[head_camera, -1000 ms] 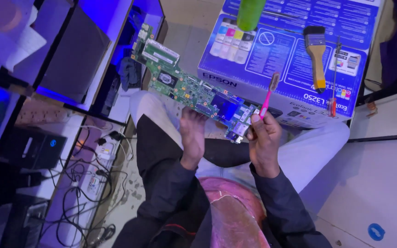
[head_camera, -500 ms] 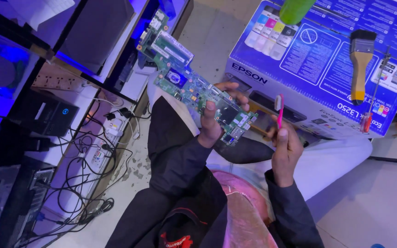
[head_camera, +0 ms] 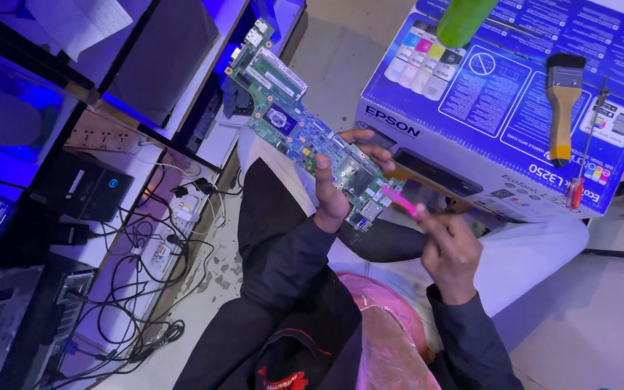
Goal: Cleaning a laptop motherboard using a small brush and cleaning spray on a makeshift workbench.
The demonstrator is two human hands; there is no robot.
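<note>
Two hands work together: the left hand pinches the green circuit board by its near end, tilting its face up for access, while the right hand clenches a pink tool, tip just beside the left fingers
</note>
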